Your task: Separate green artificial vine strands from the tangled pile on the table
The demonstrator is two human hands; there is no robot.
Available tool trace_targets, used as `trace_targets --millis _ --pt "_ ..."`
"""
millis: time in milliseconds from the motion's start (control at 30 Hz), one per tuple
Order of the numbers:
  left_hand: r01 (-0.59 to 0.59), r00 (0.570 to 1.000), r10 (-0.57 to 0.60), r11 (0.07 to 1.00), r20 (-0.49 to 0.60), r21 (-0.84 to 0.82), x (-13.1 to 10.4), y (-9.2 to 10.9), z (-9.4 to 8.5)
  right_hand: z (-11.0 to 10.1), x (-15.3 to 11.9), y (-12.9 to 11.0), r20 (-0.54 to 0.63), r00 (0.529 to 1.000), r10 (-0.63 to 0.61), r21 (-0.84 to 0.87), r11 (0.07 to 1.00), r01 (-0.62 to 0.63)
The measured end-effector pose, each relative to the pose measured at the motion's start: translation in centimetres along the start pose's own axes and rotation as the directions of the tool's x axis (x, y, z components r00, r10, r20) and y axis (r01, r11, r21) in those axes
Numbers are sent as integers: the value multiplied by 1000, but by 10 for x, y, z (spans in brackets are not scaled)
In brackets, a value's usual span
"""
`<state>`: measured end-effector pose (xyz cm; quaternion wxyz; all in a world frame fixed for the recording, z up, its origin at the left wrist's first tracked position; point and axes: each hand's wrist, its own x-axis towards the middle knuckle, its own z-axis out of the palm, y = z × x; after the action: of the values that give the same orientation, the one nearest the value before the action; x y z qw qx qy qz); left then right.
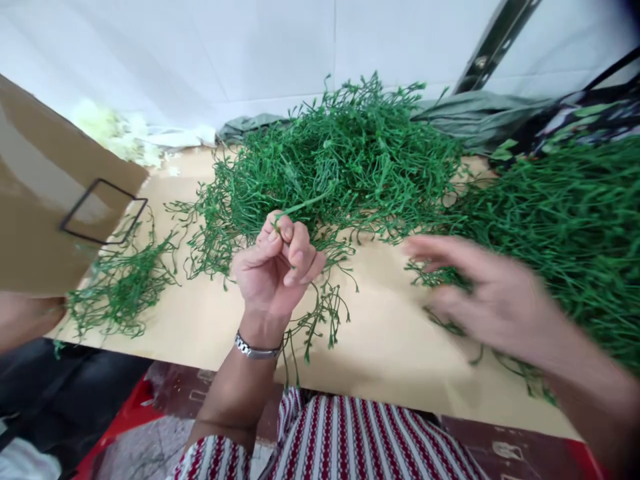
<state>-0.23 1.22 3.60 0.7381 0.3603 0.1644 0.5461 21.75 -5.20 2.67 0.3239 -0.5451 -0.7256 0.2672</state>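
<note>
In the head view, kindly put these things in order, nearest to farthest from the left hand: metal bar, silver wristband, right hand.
1. Silver wristband, just below the left hand.
2. Right hand, to the right, blurred.
3. Metal bar, far at upper right.

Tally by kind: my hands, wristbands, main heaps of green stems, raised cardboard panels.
Hands: 2 (left hand, right hand)
Wristband: 1
Main stem heaps: 3 (middle heap, right heap, smaller left heap)
Cardboard panel: 1
Total: 7
Single stems: too tangled to count.
</note>
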Motion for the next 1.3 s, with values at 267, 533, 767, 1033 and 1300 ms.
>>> trace_targets --millis 267,533,767,1033,1300 --pt "3 997 0 999 -76 40 -7 -12 29 82 5 -8 254 962 104 439 873 -210" --pt "246 969 -245 945 -31 217 8 -61 24 52 -48 6 212 961 175 346 907 -241" --pt "540 798 -603 697 -23 472 -8 -83 2 45 -63 19 122 962 243 293 918 -268" --pt "504 799 -601 660 -11 557 -44 -81 6 49 -55 22 91 972 215 97 970 -224" --pt "460 850 -520 660 -81 594 -49 -72 0 35 -38 18 261 965 36 -56 998 -22"
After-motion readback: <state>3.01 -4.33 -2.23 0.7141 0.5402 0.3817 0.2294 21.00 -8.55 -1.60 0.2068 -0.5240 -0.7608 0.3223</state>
